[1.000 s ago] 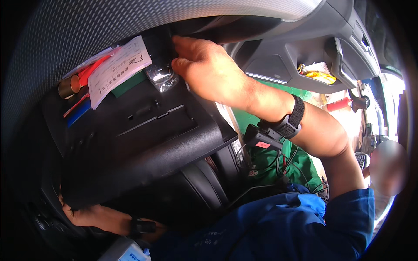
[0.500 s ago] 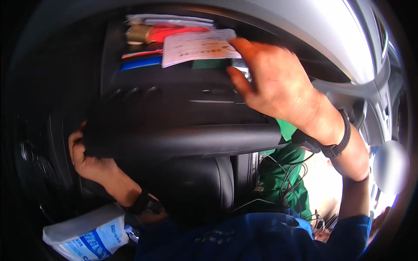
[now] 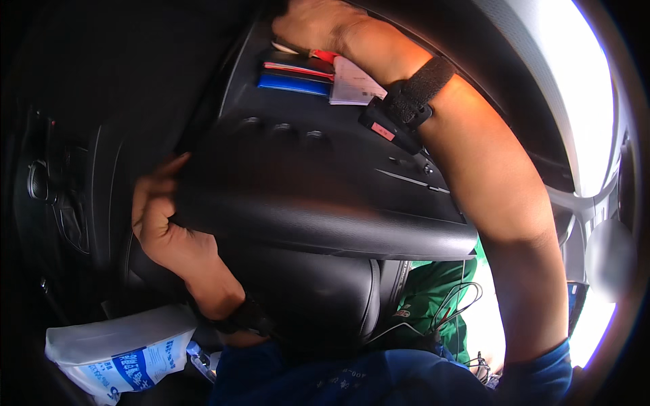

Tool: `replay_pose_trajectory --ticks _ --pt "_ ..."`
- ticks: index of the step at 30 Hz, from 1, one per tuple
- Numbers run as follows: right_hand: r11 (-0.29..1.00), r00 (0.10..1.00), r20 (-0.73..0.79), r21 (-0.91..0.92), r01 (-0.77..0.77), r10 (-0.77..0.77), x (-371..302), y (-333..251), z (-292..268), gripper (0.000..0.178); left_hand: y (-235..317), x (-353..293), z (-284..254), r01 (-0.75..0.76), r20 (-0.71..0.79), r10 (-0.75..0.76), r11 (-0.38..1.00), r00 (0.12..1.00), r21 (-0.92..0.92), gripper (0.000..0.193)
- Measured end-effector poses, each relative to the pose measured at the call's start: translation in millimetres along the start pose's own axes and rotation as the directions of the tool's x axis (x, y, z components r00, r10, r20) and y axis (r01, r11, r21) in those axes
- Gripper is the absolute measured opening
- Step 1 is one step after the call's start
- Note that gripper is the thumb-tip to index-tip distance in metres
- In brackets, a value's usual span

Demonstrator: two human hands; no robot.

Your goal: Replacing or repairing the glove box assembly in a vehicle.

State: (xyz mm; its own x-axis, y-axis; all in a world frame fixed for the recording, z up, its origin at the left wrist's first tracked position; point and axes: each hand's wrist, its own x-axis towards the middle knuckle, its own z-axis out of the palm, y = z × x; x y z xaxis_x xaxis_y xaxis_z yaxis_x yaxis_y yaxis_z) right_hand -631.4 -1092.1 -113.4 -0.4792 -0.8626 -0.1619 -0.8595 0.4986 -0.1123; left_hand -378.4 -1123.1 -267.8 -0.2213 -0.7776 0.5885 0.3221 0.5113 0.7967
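The lowered black glove-box lid point(image 3: 325, 223) spreads in front of me. My left hand point(image 3: 166, 220) rests at its left edge, index finger stretched along it and the fingers apart. Deep at the back, my right hand point(image 3: 308, 24) reaches in over the contents, its fingers mostly hidden. Just beneath it are a red item point(image 3: 325, 55) and a thin pale-tipped object point(image 3: 286, 47). Next to these lie a blue folder or booklet point(image 3: 294, 83) and a printed paper sheet point(image 3: 355, 82). A black strap with a small box point(image 3: 399, 111) circles my right wrist.
A white plastic bag with blue print point(image 3: 125, 355) sits at the lower left, beside a clear bottle point(image 3: 201, 362). Below the lid is a black seat point(image 3: 318, 291). Loose cables point(image 3: 467, 294) hang near green cloth point(image 3: 433, 298) on the right.
My right hand has moved farther in and to the left, from the paper sheet to the back of the glove box. My left hand stays by the lid's edge, its index finger now extended.
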Motion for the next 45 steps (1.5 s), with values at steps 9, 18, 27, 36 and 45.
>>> replay_pose_trajectory --ticks 9,18,27,36,45 --pt "0.992 0.997 0.004 0.100 -0.075 0.075 3 -4 10 0.051 -5 -6 -3 0.153 -0.034 -0.167 0.957 0.985 -0.248 0.016" --pt "0.998 0.980 -0.187 -0.002 0.069 -0.069 -21 5 10 0.052 3 0 2 0.272 -0.007 -0.295 0.889 0.955 -0.369 0.017" --pt "0.870 0.791 -0.521 0.493 -0.028 0.321 -270 108 64 0.046 -3 1 -22 0.353 0.086 -0.371 0.751 0.924 -0.558 0.029" --pt "0.726 0.752 -0.442 0.684 -0.071 0.489 -259 128 96 0.061 -7 0 2 0.336 -0.025 -0.412 0.775 0.911 -0.535 0.040" --pt "0.014 0.821 -0.264 0.955 0.298 0.507 -268 158 142 0.041 18 -13 36 0.249 -0.249 -0.388 0.858 0.887 -0.449 0.045"
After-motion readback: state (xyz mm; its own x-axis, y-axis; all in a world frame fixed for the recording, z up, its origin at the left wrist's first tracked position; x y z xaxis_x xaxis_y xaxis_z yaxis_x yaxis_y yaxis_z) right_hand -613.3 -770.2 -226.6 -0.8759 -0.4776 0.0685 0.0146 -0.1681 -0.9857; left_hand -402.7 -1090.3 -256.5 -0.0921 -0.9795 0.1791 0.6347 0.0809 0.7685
